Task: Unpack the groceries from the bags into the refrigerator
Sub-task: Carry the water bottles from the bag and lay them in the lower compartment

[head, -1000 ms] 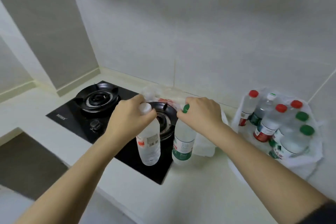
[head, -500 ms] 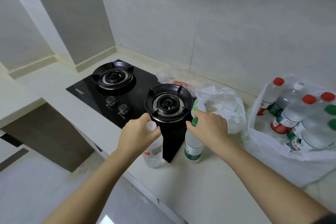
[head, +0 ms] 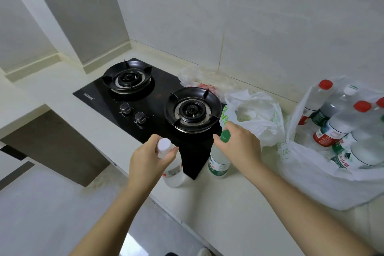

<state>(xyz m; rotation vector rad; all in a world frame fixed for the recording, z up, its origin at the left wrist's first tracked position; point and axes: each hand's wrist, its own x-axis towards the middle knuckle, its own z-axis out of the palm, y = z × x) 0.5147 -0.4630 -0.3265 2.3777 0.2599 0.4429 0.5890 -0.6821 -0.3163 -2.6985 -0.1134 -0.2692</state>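
both hands have drawn back toward the body over the last second, each bringing a bottle with it. the left hand (head: 149,160) has its fingers (head: 170,153) curled round the neck of the white-capped bottle (head: 173,172), just under the cap. the right hand (head: 241,147) has its fingers wrapped round the neck of the green-capped bottle (head: 218,164) in the same way. a second ago the pair stood against the stove's right burner. now they hang at the near corner of the stove (head: 149,97), at about six o'clock from that burner, upright and a little apart. whether their bases have cleared the tabletop (head: 228,214) i cannot tell. the view has also risen and backed off, which suggests the person is straightening up to turn away.

for the task, this looks like the carry starting: two bottles are out of the bags and in hand, bound for the refrigerator, which is not in view. most of the work seems left. the full bag (head: 311,172) at three o'clock from the right hand holds a cluster of red- and green-capped bottles (head: 340,122), untouched. the slack bag (head: 259,116) at one o'clock from that hand lies collapsed, and a crumpled bag (head: 193,75) sits at twelve o'clock behind the stove, its contents unclear.
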